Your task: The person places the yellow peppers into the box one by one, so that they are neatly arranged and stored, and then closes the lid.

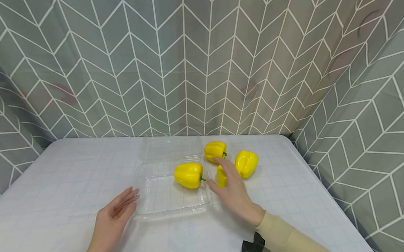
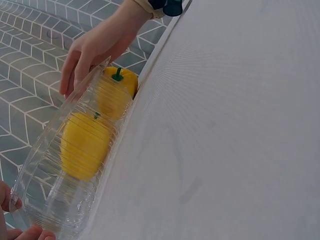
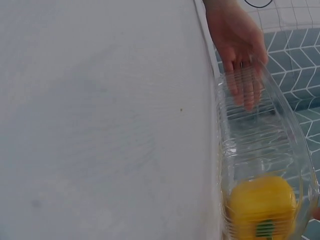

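A yellow bell pepper (image 1: 189,175) with a green stem lies in the right half of a clear plastic clamshell box (image 1: 165,211), whose lid (image 1: 171,147) is folded back. My left hand (image 1: 112,216) is at the box's left end; in the right wrist view its straight fingers (image 3: 242,82) show through the clear wall. Over the box's right rim, my right hand (image 1: 233,189) reaches with thumb and fingers spread above another yellow pepper (image 1: 221,176), which it partly hides. In the left wrist view, the right hand's fingers hang beside the rim, above a pepper (image 2: 120,80).
Two more yellow peppers stand outside the box: a back pepper (image 1: 215,151) near the lid's right side, and a right pepper (image 1: 246,163) beyond my right hand. A pale cloth covers the table (image 1: 70,167). Patterned curtains (image 1: 185,66) hang behind and beside it.
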The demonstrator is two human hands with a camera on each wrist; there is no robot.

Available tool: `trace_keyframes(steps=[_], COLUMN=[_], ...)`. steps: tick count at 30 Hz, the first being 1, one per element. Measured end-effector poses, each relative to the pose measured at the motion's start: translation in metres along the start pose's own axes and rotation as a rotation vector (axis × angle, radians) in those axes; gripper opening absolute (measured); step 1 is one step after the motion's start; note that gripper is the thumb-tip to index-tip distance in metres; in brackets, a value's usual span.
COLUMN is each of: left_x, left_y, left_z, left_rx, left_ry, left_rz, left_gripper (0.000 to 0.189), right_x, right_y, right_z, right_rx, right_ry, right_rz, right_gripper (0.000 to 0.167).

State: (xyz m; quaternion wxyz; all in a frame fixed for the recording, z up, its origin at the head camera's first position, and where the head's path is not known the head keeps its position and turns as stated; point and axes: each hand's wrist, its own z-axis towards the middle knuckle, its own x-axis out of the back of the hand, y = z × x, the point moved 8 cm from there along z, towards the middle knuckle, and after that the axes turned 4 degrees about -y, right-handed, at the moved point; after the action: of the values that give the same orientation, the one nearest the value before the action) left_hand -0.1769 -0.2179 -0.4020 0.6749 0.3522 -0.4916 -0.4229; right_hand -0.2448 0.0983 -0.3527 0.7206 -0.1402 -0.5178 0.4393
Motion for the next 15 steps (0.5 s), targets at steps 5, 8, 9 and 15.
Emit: trace_keyframes(steps=[5,8,9,15], left_x=[0.000,0.001,0.001,0.001], left_y=[0.000,0.000,0.000,0.000], left_z=[0.000,0.000,0.000,0.000], left_rx=[-0.001,0.000,-0.002,-0.012], left_ry=[0.000,-0.001,-0.001,0.002], left_rz=[-0.001,-0.005,-0.005,-0.003], left_gripper=[0.044,0.044,0.044,0.043], right_x=[0.004,0.007,0.008,0.014], right_y=[0.003,0.004,0.004,0.009], right_z=[-0.003,-0.004,-0.005,-0.007], right_rx=[-0.014,-0.017,-0.016,-0.023], right_ry=[0.009,0.018,0.024,0.051], right_rz=[0.009,0.008,0.005,-0.015], right_gripper=[0.065,0.065,0.065,0.067])
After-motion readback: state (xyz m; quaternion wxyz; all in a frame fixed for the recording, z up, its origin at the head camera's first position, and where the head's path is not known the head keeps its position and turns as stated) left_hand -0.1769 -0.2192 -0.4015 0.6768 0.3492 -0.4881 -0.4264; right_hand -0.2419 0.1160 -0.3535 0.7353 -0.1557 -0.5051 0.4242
